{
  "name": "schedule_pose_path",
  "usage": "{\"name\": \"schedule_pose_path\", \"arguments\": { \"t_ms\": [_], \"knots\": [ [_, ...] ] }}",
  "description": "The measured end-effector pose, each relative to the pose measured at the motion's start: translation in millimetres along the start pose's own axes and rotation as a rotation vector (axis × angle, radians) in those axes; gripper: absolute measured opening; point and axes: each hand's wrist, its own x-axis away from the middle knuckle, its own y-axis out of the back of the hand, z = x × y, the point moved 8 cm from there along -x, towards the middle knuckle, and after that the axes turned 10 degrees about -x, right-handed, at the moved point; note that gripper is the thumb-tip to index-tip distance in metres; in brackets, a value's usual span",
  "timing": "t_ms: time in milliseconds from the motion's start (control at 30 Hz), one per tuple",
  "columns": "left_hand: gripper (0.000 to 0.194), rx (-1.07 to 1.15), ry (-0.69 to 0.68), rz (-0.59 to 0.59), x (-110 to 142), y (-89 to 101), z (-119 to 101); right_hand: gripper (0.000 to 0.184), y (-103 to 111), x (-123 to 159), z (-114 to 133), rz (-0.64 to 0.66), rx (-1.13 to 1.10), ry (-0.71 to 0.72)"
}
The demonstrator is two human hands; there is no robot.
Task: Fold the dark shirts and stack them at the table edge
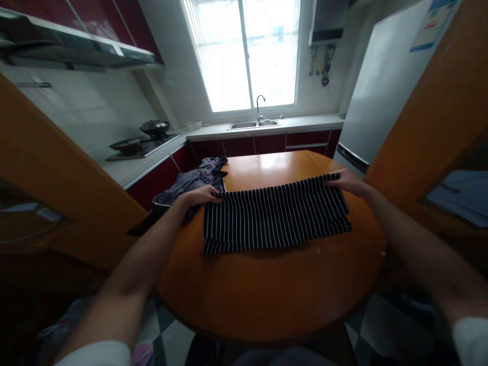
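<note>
A black garment with thin white stripes (272, 213) lies folded flat on the round wooden table (267, 295). My left hand (200, 194) pinches its far left corner, fingers closed on the cloth. At the far right corner my right hand (345, 180) grips the edge the same way. Both arms reach out across the table.
A crumpled dark grey garment (190, 185) lies on the table's left side, hanging over its edge. Behind stand a counter with a stove and pans (141, 142), a sink (253, 123) under the window, and a white fridge (377, 91) at right. Orange door panels flank both sides.
</note>
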Motion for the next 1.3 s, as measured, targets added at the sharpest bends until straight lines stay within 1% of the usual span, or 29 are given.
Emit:
{"name": "schedule_pose_path", "arguments": {
  "t_ms": [100,167,200,267,333,400,433,467,500,533,567,600,633,667,700,733,767,800,867,933,1000,1067,1133,1200,1233,1267,1300],
  "knots": [
    [0.041,0.036,0.105,0.058,-41,-28.0,14,0.033,-44,-26,-38,0.104,-0.045,-0.216],
    [0.041,0.009,0.120,0.057,-58,-37.9,19,0.027,-63,-37,-57,0.104,-0.025,-0.270],
    [0.041,-0.011,0.122,0.048,-64,-38.7,21,0.025,-69,-41,-65,0.097,-0.013,-0.277],
    [0.039,-0.063,0.131,0.032,-71,-33.3,28,0.022,-73,-48,-78,0.079,0.019,-0.282],
    [0.034,-0.139,0.146,0.003,-75,-22.4,34,0.023,-71,-53,-88,0.049,0.072,-0.295],
    [0.030,-0.231,0.166,-0.060,-76,-14.1,31,0.034,-68,-54,-90,-0.019,0.143,-0.299],
    [0.030,-0.274,0.174,-0.106,-77,-14.3,25,0.043,-68,-53,-86,-0.078,0.202,-0.276],
    [0.033,-0.308,0.178,-0.154,-78,-19.3,13,0.052,-73,-50,-76,-0.139,0.274,-0.231],
    [0.038,-0.343,0.162,-0.218,-79,-28.3,-4,0.058,-82,-46,-62,-0.195,0.354,-0.158],
    [0.045,-0.362,0.130,-0.269,-82,-43.3,-25,0.060,-98,-40,-45,-0.224,0.443,-0.071],
    [0.049,-0.383,0.064,-0.327,-84,-61.7,-52,0.059,-123,-34,-28,-0.182,0.483,0.020],
    [0.051,-0.441,-0.074,-0.426,-86,-80.5,-85,0.058,-153,-26,-12,-0.105,0.500,0.113],
    [0.053,-0.494,-0.213,-0.462,-87,-104.5,-116,0.057,-182,-17,2,-0.029,0.508,0.175],
    [0.055,-0.533,-0.303,-0.448,-90,-129.4,-139,0.057,-211,-9,11,0.071,0.513,0.210],
    [0.056,-0.557,-0.336,-0.425,-93,-149.8,-153,0.057,-233,0,16,0.147,0.521,0.217],
    [0.056,-0.569,-0.335,-0.418,-96,-163.7,-161,0.058,-249,6,19,0.193,0.532,0.223],
    [0.057,-0.571,-0.313,-0.409,-98,-172.2,-161,0.058,-258,10,18,0.215,0.545,0.213],
    [0.057,-0.566,-0.275,-0.408,-98,-175.0,-156,0.059,-260,12,15,0.222,0.557,0.192],
    [0.058,-0.549,-0.176,-0.423,-95,-167.9,-131,0.061,-250,10,2,0.214,0.579,0.130],
    [0.060,-0.540,-0.045,-0.443,-85,-151.7,-95,0.064,-228,3,-17,0.201,0.594,0.054],
    [0.061,-0.542,0.108,-0.462,-72,-134.0,-54,0.064,-203,-4,-37,0.169,0.604,-0.021],
    [0.062,-0.540,0.252,-0.477,-56,-119.4,-14,0.063,-177,-8,-55,0.108,0.611,-0.092],
    [0.063,-0.511,0.358,-0.484,-40,-109.7,18,0.063,-157,-9,-69,0.042,0.612,-0.146],
    [0.064,-0.466,0.432,-0.479,-27,-104.0,40,0.063,-143,-7,-74,-0.011,0.607,-0.174],
    [0.064,-0.447,0.465,-0.478,-21,-101.9,46,0.063,-139,-5,-74,-0.033,0.604,-0.179],
    [0.064,-0.439,0.492,-0.488,-15,-99.6,48,0.063,-137,-4,-70,-0.054,0.603,-0.176],
    [0.064,-0.444,0.507,-0.513,-11,-97.0,43,0.064,-137,-1,-65,-0.079,0.601,-0.166]
  ]
}}
